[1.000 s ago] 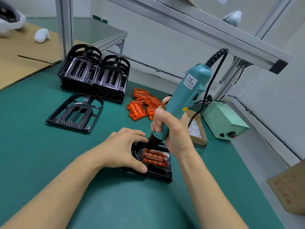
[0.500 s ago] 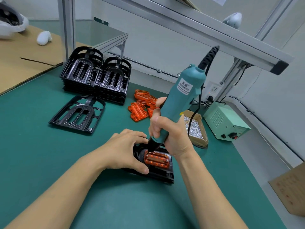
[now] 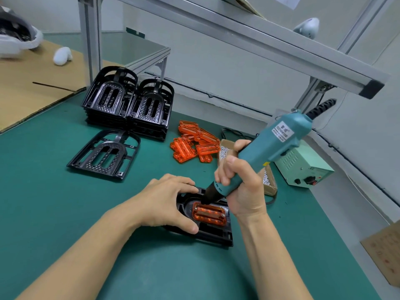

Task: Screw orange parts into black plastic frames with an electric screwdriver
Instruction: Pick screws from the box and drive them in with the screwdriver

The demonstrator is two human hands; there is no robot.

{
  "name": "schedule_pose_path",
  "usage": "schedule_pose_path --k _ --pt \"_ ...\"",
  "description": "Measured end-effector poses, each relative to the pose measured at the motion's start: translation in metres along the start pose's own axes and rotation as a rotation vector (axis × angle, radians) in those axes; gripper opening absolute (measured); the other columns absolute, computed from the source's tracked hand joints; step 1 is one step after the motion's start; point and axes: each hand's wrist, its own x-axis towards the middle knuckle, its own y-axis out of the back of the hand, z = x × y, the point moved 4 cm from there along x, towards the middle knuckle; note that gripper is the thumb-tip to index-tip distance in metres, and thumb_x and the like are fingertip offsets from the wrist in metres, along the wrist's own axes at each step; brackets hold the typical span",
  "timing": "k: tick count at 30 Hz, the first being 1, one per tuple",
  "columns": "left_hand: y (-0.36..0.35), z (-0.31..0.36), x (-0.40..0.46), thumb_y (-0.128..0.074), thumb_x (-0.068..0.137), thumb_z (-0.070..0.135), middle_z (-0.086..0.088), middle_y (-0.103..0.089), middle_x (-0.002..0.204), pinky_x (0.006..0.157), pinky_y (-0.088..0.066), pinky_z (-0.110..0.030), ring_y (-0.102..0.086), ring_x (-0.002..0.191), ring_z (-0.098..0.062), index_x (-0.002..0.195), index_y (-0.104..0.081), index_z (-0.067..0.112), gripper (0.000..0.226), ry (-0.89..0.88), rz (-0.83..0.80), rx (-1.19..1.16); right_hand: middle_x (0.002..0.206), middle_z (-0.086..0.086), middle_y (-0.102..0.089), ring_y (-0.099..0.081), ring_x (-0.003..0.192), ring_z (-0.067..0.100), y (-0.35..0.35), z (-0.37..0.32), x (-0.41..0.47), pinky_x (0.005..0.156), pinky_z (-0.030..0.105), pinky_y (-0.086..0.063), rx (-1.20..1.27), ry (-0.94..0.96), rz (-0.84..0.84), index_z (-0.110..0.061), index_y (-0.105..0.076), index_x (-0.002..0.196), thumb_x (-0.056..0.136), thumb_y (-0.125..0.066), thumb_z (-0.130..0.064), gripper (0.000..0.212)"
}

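— What are your hands doing right now?

— My right hand (image 3: pixel 242 187) is wrapping its fingers round the lower body of the teal electric screwdriver (image 3: pixel 268 152), thumb on top. I'm holding it tilted, cord end up and away to the right, with its black nose coming down at the upper left corner of the orange part (image 3: pixel 209 213).

— And the left one?

— My left hand (image 3: pixel 166 202) is lying over the left side of the black frame (image 3: pixel 213 234), fingers curving across its top edge and my thumb pressing on its near left edge. I'm holding it flat on the green mat (image 3: pixel 54 202).

— Where is the orange part sitting?

— It's lying in the middle of that frame, directly in front of me, between my two hands. I'm seeing small screw heads at its left and right ends; the corner under the nose is hidden.

— What else is lying around?

— A single black frame (image 3: pixel 106 154) is lying flat to the far left, with two stacks of frames (image 3: pixel 129 102) behind it. A heap of loose orange parts (image 3: pixel 194 144) is sitting beyond my right hand, just beside a cardboard box of screws (image 3: pixel 268 180), which my hand and the tool are partly covering. A pale green power box (image 3: pixel 303 167) is standing to the right of that.
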Motion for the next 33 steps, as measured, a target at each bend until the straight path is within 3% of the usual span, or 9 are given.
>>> schedule_pose_path --k 3,6,15,21,24,27,29,33 --pt "0.001 0.000 -0.001 -0.074 0.053 0.064 0.023 -0.032 0.145 0.110 -0.017 -0.035 -0.020 0.133 -0.001 0.137 -0.045 0.036 0.093 -0.003 -0.002 0.007 0.050 -0.007 -0.041 -0.036 0.037 0.008 0.002 -0.025 0.013 0.045 0.020 -0.037 0.105 0.018 -0.106 -0.016 -0.051 0.090 0.071 -0.053 -0.003 0.023" --pt "0.000 0.000 -0.001 -0.075 0.056 0.063 0.023 -0.032 0.144 0.112 -0.016 -0.036 -0.019 0.133 0.000 0.137 -0.044 0.036 0.092 0.001 -0.010 0.014 0.049 -0.008 -0.040 -0.037 0.038 0.007 0.015 -0.057 0.026 0.046 0.019 -0.037 0.037 0.073 -0.057 -0.016 -0.049 0.092 0.076 -0.049 -0.001 0.022" --pt "0.001 0.002 -0.002 -0.064 0.046 0.071 0.026 -0.031 0.143 0.111 -0.016 -0.032 -0.018 0.132 0.003 0.137 -0.044 0.037 0.099 0.003 -0.005 0.003 0.048 -0.005 -0.042 -0.039 0.039 0.010 0.093 -0.095 -0.005 0.045 0.018 -0.038 -0.235 0.051 0.523 -0.020 -0.050 0.076 0.087 -0.056 -0.001 0.023" --pt "0.002 0.002 -0.002 -0.057 0.038 0.078 0.029 -0.030 0.140 0.111 -0.018 -0.032 -0.018 0.130 0.006 0.136 -0.043 0.039 0.106 -0.010 -0.006 0.000 0.052 -0.001 -0.050 -0.046 0.038 0.010 0.152 -0.113 -0.034 0.040 0.022 -0.044 -0.528 -0.268 0.730 -0.017 -0.051 0.083 0.088 -0.069 -0.029 0.022" --pt "0.002 0.001 -0.002 -0.056 0.036 0.079 0.032 -0.030 0.138 0.110 -0.018 -0.030 -0.017 0.130 0.008 0.136 -0.043 0.040 0.108 -0.016 -0.001 -0.009 0.061 0.006 -0.057 -0.053 0.042 0.014 0.173 -0.110 -0.046 0.042 0.025 -0.048 -0.697 -0.518 0.708 -0.017 -0.050 0.097 0.090 -0.062 -0.047 0.034" --pt "0.002 0.001 -0.001 -0.058 0.036 0.080 0.035 -0.029 0.133 0.110 -0.017 -0.028 -0.018 0.130 0.009 0.135 -0.043 0.041 0.107 -0.020 0.001 -0.023 0.069 0.012 -0.060 -0.057 0.049 0.019 0.187 -0.101 -0.059 0.050 0.032 -0.051 -0.951 -0.677 0.639 -0.012 -0.047 0.104 0.092 -0.057 -0.050 0.041" --pt "0.002 0.000 -0.001 -0.059 0.035 0.080 0.035 -0.030 0.134 0.111 -0.018 -0.029 -0.019 0.130 0.008 0.134 -0.044 0.042 0.106 -0.021 0.002 -0.029 0.071 0.011 -0.064 -0.061 0.058 0.025 0.190 -0.094 -0.063 0.058 0.035 -0.049 -1.257 -0.741 0.555 -0.010 -0.047 0.102 0.091 -0.052 -0.054 0.046" --pt "0.001 -0.002 0.000 -0.061 0.037 0.079 0.035 -0.031 0.134 0.112 -0.021 -0.032 -0.021 0.129 0.007 0.132 -0.045 0.042 0.104 -0.024 0.001 -0.027 0.090 0.008 -0.056 -0.055 0.080 0.027 0.194 -0.080 -0.061 0.061 0.032 -0.038 -1.797 -0.830 0.398 -0.007 -0.045 0.107 0.097 -0.038 -0.057 0.051"
